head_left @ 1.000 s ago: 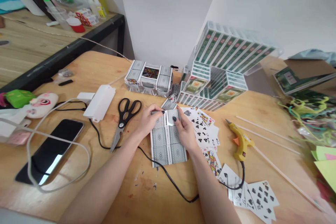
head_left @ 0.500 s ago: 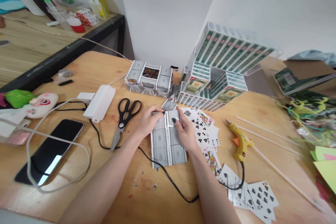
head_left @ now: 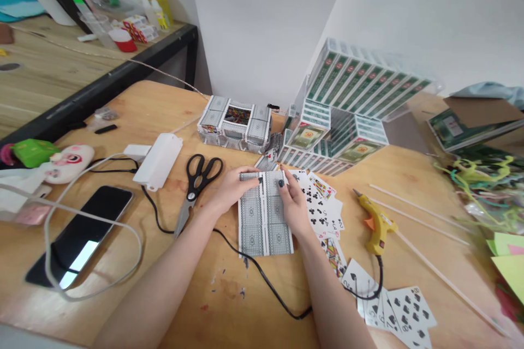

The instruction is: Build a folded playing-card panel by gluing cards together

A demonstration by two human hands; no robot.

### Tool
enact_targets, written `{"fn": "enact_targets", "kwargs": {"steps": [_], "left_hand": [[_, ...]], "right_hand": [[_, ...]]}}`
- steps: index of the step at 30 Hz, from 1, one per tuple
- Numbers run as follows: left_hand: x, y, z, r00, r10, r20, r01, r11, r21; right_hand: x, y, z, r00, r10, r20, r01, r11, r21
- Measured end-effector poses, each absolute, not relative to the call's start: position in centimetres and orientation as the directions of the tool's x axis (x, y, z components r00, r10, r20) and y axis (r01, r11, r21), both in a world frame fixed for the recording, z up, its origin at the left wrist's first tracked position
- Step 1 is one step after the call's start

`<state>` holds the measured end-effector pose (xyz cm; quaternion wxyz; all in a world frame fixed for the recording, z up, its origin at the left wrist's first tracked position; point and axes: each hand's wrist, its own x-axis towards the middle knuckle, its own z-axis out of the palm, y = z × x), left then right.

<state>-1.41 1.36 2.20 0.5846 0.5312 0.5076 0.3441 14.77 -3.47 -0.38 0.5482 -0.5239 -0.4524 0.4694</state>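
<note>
A flat panel of joined playing cards [head_left: 252,223], grey patterned backs up, lies before me with a narrow white seam down its middle. My left hand [head_left: 234,192] grips its far left edge, thumb on top. At the far right edge my right hand [head_left: 293,202] holds it, thumb on the card face and fingers hidden beneath. Loose face-up playing cards [head_left: 321,208] spread beside my right hand. Beyond the panel stands a box built of playing cards [head_left: 234,124] with an opening in its top. Black-handled scissors [head_left: 196,185] rest left of my left hand.
Green-and-white card boxes [head_left: 360,84] are stacked at the back right. A yellow glue gun [head_left: 377,223] and white glue sticks [head_left: 421,221] lie to the right. At left are a phone [head_left: 79,234], a white power strip [head_left: 159,161] and cables. A black cord [head_left: 262,278] crosses the front.
My right thumb has shifted slightly along the card panel, and the panel's near edge has tilted a little. The whole view has shifted slightly. Both hands keep their hold.
</note>
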Motion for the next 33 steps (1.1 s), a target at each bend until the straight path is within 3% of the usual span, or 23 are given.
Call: {"fn": "enact_targets", "kwargs": {"steps": [3, 11, 23, 28, 33], "left_hand": [[-1.4, 1.4, 2.1, 0.265, 0.928, -0.261, 0.127, 0.235, 0.964], [-1.2, 1.3, 1.3, 0.231, 0.943, -0.241, 0.080, 0.229, 0.970], [0.4, 0.9, 1.6, 0.030, 0.976, -0.215, 0.036, 0.214, 0.976], [-0.3, 1.0, 1.6, 0.096, 0.971, -0.217, 0.066, 0.212, 0.975], [-1.1, 1.1, 1.9, 0.182, 0.956, -0.229, 0.042, 0.225, 0.974]], "right_hand": [[14.9, -3.4, -0.5, 0.216, 0.976, -0.035, -0.019, -0.031, -0.999], [14.9, -3.5, 0.2, 0.113, 0.989, -0.094, -0.182, -0.072, -0.981], [14.9, -3.1, 0.2, 0.128, 0.992, 0.007, -0.031, 0.011, -0.999], [14.9, -3.2, 0.5, 0.082, 0.996, -0.023, -0.077, -0.016, -0.997], [15.0, -3.2, 0.3, 0.152, 0.987, -0.046, -0.115, -0.029, -0.993]]}}
